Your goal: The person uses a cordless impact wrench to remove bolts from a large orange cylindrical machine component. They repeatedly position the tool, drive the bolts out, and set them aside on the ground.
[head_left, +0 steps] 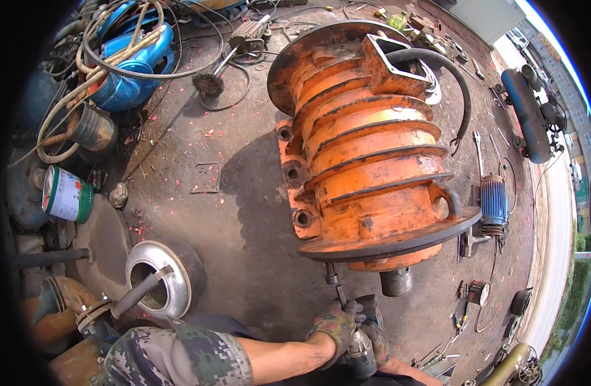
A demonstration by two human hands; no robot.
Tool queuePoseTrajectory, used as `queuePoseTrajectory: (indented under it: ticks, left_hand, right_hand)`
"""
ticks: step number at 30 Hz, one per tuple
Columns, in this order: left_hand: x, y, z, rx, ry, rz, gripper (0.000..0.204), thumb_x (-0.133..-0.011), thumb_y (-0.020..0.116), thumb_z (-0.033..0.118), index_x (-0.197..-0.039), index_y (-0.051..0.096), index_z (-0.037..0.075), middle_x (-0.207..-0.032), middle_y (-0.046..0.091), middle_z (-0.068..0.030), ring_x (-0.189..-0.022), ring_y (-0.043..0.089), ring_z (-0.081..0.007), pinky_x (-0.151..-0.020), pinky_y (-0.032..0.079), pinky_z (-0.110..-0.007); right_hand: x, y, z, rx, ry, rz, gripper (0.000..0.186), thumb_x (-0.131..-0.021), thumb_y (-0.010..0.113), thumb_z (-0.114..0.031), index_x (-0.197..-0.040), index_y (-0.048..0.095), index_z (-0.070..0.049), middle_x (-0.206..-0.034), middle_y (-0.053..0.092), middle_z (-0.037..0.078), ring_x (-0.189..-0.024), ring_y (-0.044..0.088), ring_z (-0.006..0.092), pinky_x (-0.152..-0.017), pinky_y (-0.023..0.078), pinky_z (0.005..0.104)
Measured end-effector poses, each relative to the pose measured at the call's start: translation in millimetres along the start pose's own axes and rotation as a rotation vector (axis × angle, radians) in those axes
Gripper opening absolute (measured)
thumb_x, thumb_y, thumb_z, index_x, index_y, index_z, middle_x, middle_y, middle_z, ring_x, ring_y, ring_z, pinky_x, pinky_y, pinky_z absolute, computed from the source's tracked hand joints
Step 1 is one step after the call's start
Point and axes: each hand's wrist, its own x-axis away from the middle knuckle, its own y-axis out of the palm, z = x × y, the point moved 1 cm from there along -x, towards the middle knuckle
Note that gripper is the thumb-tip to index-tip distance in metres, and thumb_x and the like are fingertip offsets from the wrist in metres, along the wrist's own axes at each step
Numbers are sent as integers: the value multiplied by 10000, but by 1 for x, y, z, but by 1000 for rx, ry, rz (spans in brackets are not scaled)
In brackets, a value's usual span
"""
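Observation:
A large orange ribbed motor housing (366, 161) lies on the ground in front of me, with its dark round end flange (398, 239) toward me and a stub shaft (396, 282) sticking out. Below the flange's left edge is a socket (332, 276) on a thin metal shank. Behind it is a power wrench (361, 361), gripped between both gloved hands. My left hand (336, 327) is closed around the tool near the shank. On the tool's other side is my right hand (377, 340), closed and partly hidden by it.
At the left stand a silver metal pot (189, 276), a white-green bucket (67, 194) and blue pump parts (131, 71) with coiled hoses. A wire brush tool (208, 83) lies farther off. To the right are a blue motor (495, 201), a wrench (479, 151), a can (479, 293) and scattered tools.

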Motion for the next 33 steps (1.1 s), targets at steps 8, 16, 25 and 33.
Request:
queuePoseTrajectory:
  ticks: [8, 16, 25, 33]
  left_hand:
    - [-3, -20, 1, -157, -39, 42, 446, -1078, 505, 376, -1209, 681, -13, -1072, 781, -126, -973, 734, -219, -870, 561, -346]
    - [19, -25, 28, -210, -28, 133, 443, -1087, 510, 376, -1231, 669, -11, -1080, 775, -136, -971, 743, -218, -862, 571, -360]
    - [-30, -18, -21, 213, 5, 98, 212, -1044, 569, 126, -1197, 613, -13, -1113, 739, -150, -903, 743, -241, -773, 613, -359]
    - [-32, -21, -19, -76, 49, 134, 329, -1074, 585, 272, -1170, 647, -36, -1066, 753, -131, -857, 734, -208, -754, 584, -348]
  right_hand:
    - [0, 36, 17, 18, 56, 25, 654, -742, 870, -182, -1320, 597, -44, -1096, 654, 163, -978, 653, 387, -823, 531, 461]
    - [-13, 41, 7, 52, 28, 64, 605, -775, 824, -172, -1321, 596, -46, -1103, 651, 176, -975, 646, 403, -829, 521, 469]
    - [-7, 47, 16, 165, 10, 117, 563, -795, 792, -178, -1308, 602, -43, -1084, 649, 179, -949, 637, 406, -809, 511, 475]
    - [-14, 47, 14, 78, -57, 142, 481, -821, 735, -163, -1270, 621, -34, -1070, 649, 165, -926, 628, 398, -801, 504, 482]
